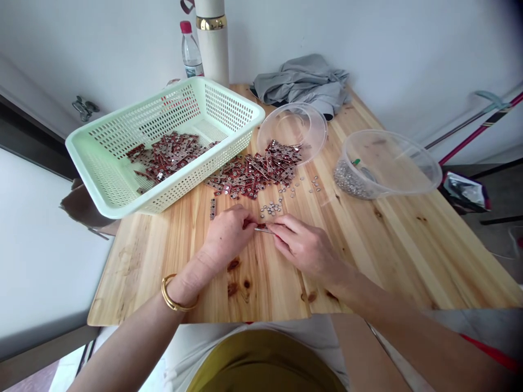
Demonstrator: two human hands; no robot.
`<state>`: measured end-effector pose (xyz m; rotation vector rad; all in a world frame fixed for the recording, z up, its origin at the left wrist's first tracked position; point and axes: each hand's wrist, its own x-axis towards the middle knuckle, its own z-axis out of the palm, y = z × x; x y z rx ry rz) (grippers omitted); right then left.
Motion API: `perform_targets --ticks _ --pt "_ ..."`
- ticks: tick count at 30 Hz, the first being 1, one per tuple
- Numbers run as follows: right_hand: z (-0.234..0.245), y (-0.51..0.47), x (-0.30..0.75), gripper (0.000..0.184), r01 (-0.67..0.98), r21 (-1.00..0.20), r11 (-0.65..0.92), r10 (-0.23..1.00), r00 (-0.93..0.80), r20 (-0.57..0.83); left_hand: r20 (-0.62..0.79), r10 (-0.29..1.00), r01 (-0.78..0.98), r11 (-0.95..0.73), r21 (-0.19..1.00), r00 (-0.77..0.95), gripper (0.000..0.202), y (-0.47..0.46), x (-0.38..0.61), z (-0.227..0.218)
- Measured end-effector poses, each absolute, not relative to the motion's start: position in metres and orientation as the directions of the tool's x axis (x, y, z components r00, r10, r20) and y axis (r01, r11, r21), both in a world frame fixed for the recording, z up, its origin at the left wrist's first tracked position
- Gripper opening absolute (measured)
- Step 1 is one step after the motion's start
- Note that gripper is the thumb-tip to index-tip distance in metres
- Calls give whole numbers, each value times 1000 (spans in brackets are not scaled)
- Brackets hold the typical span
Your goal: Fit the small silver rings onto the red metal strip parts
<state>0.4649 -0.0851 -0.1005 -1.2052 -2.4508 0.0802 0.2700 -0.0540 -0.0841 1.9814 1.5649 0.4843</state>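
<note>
Red plates (167, 155) lie in the basket (102, 202), a bigger heap (253, 173) waits on the tabletop (368, 239), the left hand (226, 235) pinches one plate (260, 225) against a thin pin (265, 231) gripped by the right hand (304, 246), and studs (347, 182) sit in the clear bowl (408, 185): seemingly partway through.

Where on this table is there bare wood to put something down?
Bare wood lies right of the right hand, in front of the clear bowl, and left of the left hand, in front of the basket. Crowded behind the hands: red plates, small silver bits.
</note>
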Motion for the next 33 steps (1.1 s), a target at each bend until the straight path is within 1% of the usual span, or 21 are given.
perform_targets --ticks 4,7,9,11,13,15,18,20,26,33 --pt "-99 -97 466 39 761 -109 640 759 -603 246 -26 971 766 -171 619 237 12 -57 271 -88" --pt "-91 -98 467 43 758 -85 647 759 -631 161 -15 975 775 -165 610 220 13 -59 271 -89" --pt "-86 -94 471 42 736 -146 662 750 -650 125 -10 976 771 -165 615 217 12 -59 271 -89" --pt "-83 -86 477 37 714 -289 638 767 -624 152 -7 977 758 -161 631 214 12 -59 270 -90" --pt "-84 -74 485 28 710 -437 553 832 -504 233 5 977 741 -164 651 212 12 -59 268 -92" --pt "-88 -60 490 19 727 -502 468 883 -354 309 32 975 725 -184 663 219 12 -59 267 -93" --pt "-96 -42 489 12 729 -532 431 899 -298 320 68 972 714 -211 667 225 11 -59 265 -95" --pt "-100 -34 485 9 735 -532 421 905 -303 298 80 972 710 -218 670 223 10 -58 264 -96" --pt "-101 -24 477 8 784 -481 393 919 -325 222 122 963 703 -258 663 239 8 -57 262 -99" --pt "-94 -17 478 4 768 -502 398 915 -369 161 108 964 689 -250 681 244 8 -58 263 -98"
